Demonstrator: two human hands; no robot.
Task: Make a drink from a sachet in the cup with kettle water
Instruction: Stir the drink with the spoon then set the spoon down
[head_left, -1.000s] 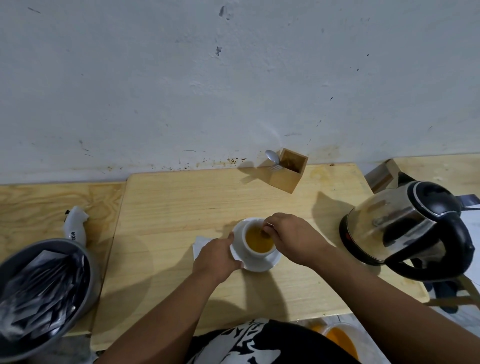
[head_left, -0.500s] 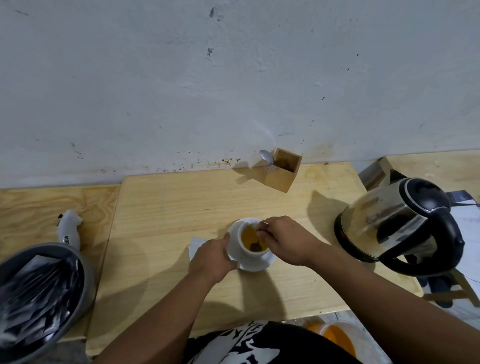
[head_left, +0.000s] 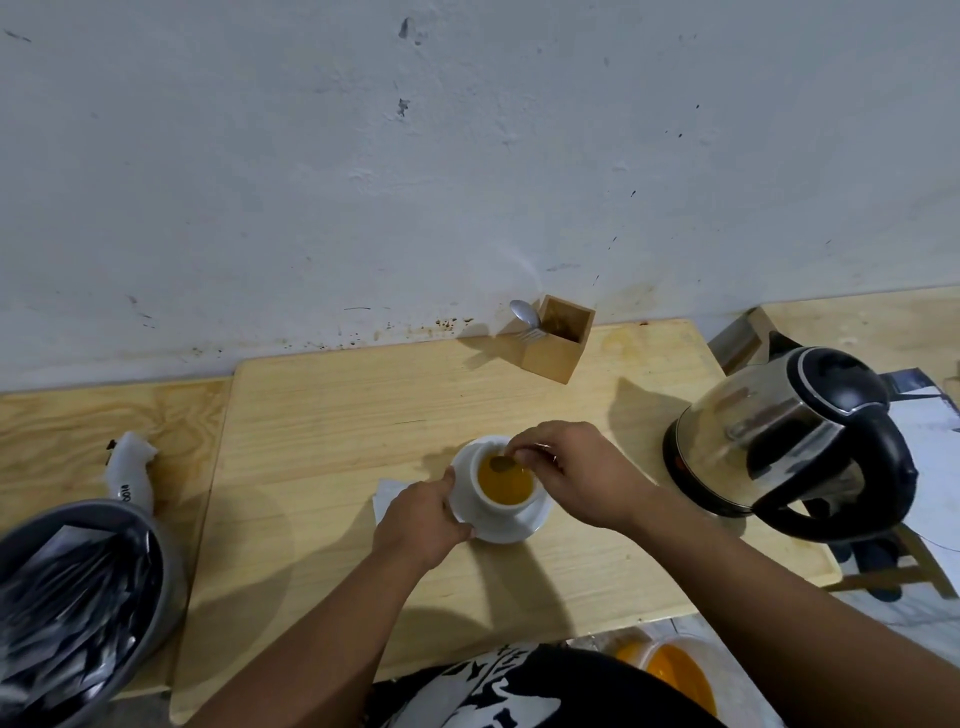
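A white cup (head_left: 498, 506) full of orange-yellow liquid stands on a white saucer (head_left: 537, 519) in the middle of the wooden table (head_left: 322, 457). My right hand (head_left: 576, 470) hovers over the cup's far rim, pinching a spoon (head_left: 501, 464) whose bowl dips into the drink. On the left rim of the saucer, my left hand (head_left: 423, 519) keeps its grip. A white sachet (head_left: 387, 496) lies partly hidden under that hand. The steel kettle (head_left: 789, 441) with a black handle sits to the right.
A wooden holder (head_left: 558, 340) with a spoon and fork stands by the wall. At the left, a grey bowl (head_left: 78, 603) holds several dark sachets, with a white packet (head_left: 130, 470) behind it. An orange tub (head_left: 675, 673) sits below the table's near edge.
My right hand has carried the spoon around inside the cup, from the near side to the far rim. My left hand stays on the saucer. The view shifted slightly.
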